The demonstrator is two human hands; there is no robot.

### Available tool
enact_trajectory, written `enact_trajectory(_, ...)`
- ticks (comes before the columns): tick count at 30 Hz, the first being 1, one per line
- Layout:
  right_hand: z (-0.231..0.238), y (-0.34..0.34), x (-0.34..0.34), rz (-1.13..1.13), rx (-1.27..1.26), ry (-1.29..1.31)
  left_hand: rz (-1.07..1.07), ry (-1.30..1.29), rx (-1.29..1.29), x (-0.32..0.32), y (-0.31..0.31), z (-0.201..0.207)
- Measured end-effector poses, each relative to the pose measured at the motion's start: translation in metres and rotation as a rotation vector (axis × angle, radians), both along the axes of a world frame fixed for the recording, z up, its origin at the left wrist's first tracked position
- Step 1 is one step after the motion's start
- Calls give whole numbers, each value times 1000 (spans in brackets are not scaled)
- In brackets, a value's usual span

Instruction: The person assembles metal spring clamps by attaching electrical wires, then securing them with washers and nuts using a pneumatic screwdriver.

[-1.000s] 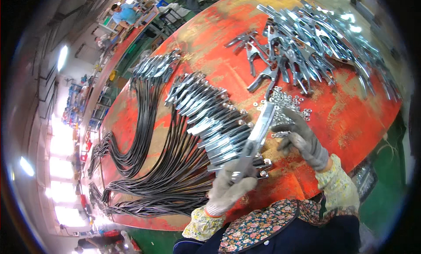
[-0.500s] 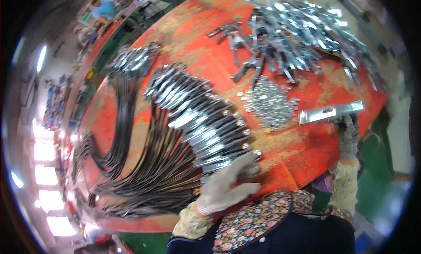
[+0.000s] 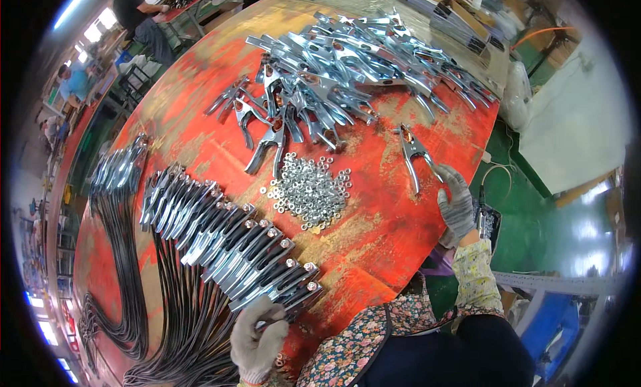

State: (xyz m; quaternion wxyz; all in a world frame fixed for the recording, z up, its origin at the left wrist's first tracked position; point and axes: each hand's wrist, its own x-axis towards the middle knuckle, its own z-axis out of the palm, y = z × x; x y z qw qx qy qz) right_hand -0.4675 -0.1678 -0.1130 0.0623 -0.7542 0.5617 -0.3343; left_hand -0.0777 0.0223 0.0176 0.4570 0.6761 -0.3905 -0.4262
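Observation:
My right hand (image 3: 457,207), in a grey glove, is at the right edge of the red table with its fingers closed on one handle of a metal spring clamp (image 3: 415,154). That clamp's jaws point away from me. My left hand (image 3: 259,340), in a white glove, is curled beside the near end of a row of clamps (image 3: 240,253) fixed to black cables (image 3: 193,307). Its fingertips are together, and whatever they pinch is too small to make out. A heap of silvery nuts (image 3: 310,190) lies between my hands, farther off.
A big pile of loose spring clamps (image 3: 340,66) covers the far part of the red table (image 3: 374,253). Another bundle of cabled clamps (image 3: 120,170) lies at the left. Boxes (image 3: 454,20) stand beyond, and co-workers (image 3: 143,23) are at benches far left.
My view has swung to the right. The clamp at my right hand has turned from lying crosswise to pointing away from me. My left hand's fingers have curled in.

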Motion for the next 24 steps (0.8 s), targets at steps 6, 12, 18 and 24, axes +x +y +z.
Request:
enact_trajectory(6,10,48,110,471,146,-155,153,-89,-122,68,-15,2)
enact_trajectory(12,5,75,213,846,138,231,139,-536,-25,190,-79,12)
enact_trajectory(18,-15,65,243,1032,83,124,311,-718,169,289,-147,9)
enact_trajectory(24,-16,72,225,915,117,70,120,-992,384,423,-229,-102)
